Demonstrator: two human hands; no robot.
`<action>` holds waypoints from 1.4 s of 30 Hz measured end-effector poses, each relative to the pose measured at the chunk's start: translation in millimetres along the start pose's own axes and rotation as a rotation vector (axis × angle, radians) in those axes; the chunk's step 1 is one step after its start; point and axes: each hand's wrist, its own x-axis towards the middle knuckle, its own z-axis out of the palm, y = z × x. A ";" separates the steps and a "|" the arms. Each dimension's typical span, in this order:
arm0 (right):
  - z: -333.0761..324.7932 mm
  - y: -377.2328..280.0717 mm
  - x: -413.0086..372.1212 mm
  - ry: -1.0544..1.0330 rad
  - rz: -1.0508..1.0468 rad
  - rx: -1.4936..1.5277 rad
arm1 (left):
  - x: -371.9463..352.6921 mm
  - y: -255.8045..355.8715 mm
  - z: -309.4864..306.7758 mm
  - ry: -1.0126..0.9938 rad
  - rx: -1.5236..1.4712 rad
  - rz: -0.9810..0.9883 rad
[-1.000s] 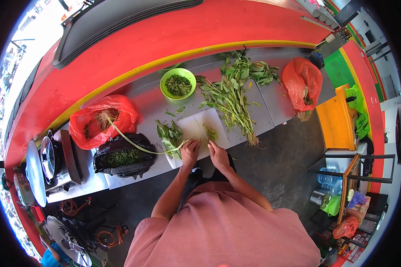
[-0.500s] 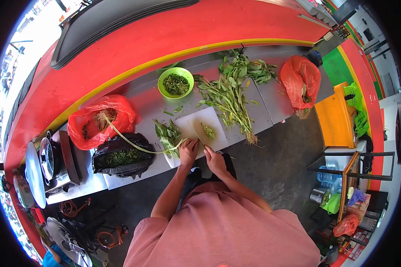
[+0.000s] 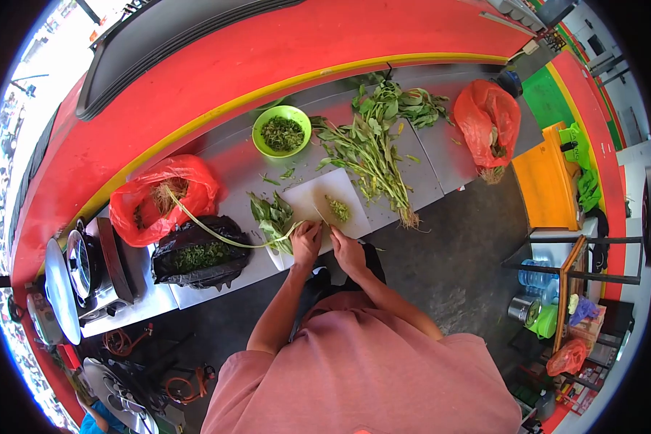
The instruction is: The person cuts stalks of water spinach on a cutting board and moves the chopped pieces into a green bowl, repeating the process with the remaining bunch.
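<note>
A white cutting board (image 3: 346, 189) lies at the near edge of the metal counter. My left hand (image 3: 307, 239) has its fingers pressed round a long pale green stalk (image 3: 220, 236) on the board. In my right hand (image 3: 347, 249) is a knife (image 3: 320, 216), its blade beside the left fingertips. Chopped greens (image 3: 338, 209) form a small pile just right of the blade. Left of the board's middle rests a bunch of leaves (image 3: 271, 215). Behind the board stands a green bowl (image 3: 304, 117) with cut greens in it.
Leafy stalks (image 3: 376, 155) with roots spread right of the board. A red plastic bag (image 3: 129, 199) and a black bag of greens (image 3: 228, 269) sit left; another red bag (image 3: 484, 116) is at the far right. A stove (image 3: 108, 267) stands at the left end.
The knife blade has shifted slightly and looks shorter in view. Both hands remain at nearly the same place on the board. The whole view has tilted slightly.
</note>
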 end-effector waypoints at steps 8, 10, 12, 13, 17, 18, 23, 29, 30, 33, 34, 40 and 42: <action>0.1 -2.2 4.8 0.004 0.002 0.030 | 1.9 0.5 -3.5 0.012 -0.145 -0.027; -2.6 -3.7 3.7 -0.046 0.053 0.028 | 3.6 4.3 -3.0 0.024 -0.161 -0.068; -3.4 -4.8 3.9 -0.053 0.064 0.032 | 4.9 6.6 -4.0 0.033 -0.177 -0.112; -3.6 -5.2 4.0 -0.059 0.079 0.035 | 6.9 7.1 -4.5 0.038 -0.129 -0.073; -5.2 -4.9 3.0 -0.043 0.058 0.068 | 11.0 6.5 -2.9 0.048 -0.062 -0.019; -4.9 -4.4 2.6 -0.033 0.049 0.068 | 11.0 5.1 -2.1 0.046 -0.063 -0.020; -0.2 -6.5 3.3 -0.048 0.070 0.015 | 12.8 3.5 0.1 0.030 0.070 0.015; 1.0 -4.2 3.7 -0.020 0.021 -0.025 | 13.4 5.9 0.7 0.002 0.065 -0.034; 0.4 -3.9 4.3 -0.016 0.013 -0.015 | 13.6 6.0 0.9 0.009 0.066 -0.034; -1.2 -1.3 4.4 0.005 -0.010 0.007 | 13.6 4.7 1.2 0.040 0.093 0.019; -1.0 -0.8 3.9 0.021 -0.020 0.020 | 13.0 4.3 1.0 0.027 0.094 0.010; 4.5 -5.2 18.3 -0.042 0.001 -0.071 | 11.5 4.2 1.3 0.008 0.088 -0.018; 5.9 -7.6 25.5 -0.054 0.000 -0.074 | 12.9 2.6 1.3 -0.002 0.079 -0.023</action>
